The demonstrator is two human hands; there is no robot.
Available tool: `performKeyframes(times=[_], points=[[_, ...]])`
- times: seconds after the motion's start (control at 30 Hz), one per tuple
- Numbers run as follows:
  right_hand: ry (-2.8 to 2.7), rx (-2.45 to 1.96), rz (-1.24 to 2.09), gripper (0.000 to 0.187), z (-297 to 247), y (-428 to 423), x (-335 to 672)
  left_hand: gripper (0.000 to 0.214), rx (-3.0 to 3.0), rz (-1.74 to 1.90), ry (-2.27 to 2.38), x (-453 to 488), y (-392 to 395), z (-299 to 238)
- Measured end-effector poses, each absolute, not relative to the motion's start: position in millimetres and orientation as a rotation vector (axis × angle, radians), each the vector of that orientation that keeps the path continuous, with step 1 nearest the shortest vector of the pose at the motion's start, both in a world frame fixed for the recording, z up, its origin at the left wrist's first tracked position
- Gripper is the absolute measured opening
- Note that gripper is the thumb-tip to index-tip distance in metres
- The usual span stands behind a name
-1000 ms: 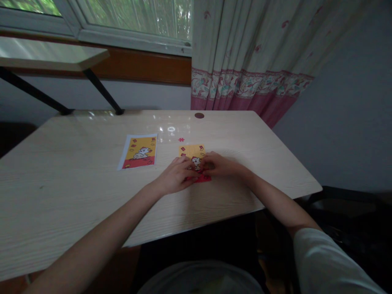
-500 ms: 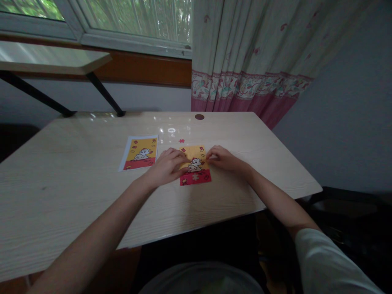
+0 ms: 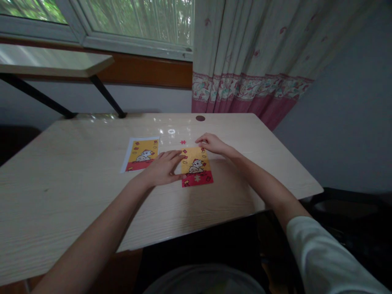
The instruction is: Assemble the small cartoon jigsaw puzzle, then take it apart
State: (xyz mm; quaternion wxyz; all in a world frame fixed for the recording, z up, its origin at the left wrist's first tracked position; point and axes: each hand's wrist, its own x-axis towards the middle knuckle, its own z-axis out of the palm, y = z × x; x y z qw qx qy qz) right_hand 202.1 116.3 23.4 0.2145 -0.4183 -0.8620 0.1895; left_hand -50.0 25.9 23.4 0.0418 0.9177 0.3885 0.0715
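A yellow and red jigsaw puzzle (image 3: 196,167) with a cartoon animal lies flat on the wooden desk (image 3: 76,192); one piece-shaped gap shows in its red lower part. My left hand (image 3: 163,166) lies flat with fingers stretched out, touching the puzzle's left edge. My right hand (image 3: 211,143) hovers at the puzzle's far right corner, fingers loosely curled, near a loose red puzzle piece (image 3: 183,142) that sits just beyond the puzzle. Whether the right hand holds anything is not visible.
A printed reference picture (image 3: 141,154) of the same image lies left of the puzzle. A round cable hole (image 3: 200,118) is near the desk's far edge. A raised shelf on black legs (image 3: 58,65) stands at back left, a curtain (image 3: 245,61) at back right.
Both hands have come off the middle of the puzzle. The left hand slid to its left edge, and the right hand moved away toward the far corner near the loose piece.
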Motion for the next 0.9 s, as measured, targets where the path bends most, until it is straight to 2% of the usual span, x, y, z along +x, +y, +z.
performKeyframes(times=[0.3,0.53,0.77,0.9], points=[[-2.422,-1.212,0.539,0.02,23,144,141,0.072,2.787,0.219,1.201,-48,24,27],[-2.484,-1.268,0.719,0.013,29,149,139,0.074,2.785,0.23,1.213,-46,23,27],[-2.345,-1.177,0.896,0.016,22,140,139,0.078,2.795,0.259,1.237,-44,22,21],[-2.253,-1.068,0.914,0.012,26,126,153,0.077,2.804,0.28,1.265,-44,22,20]])
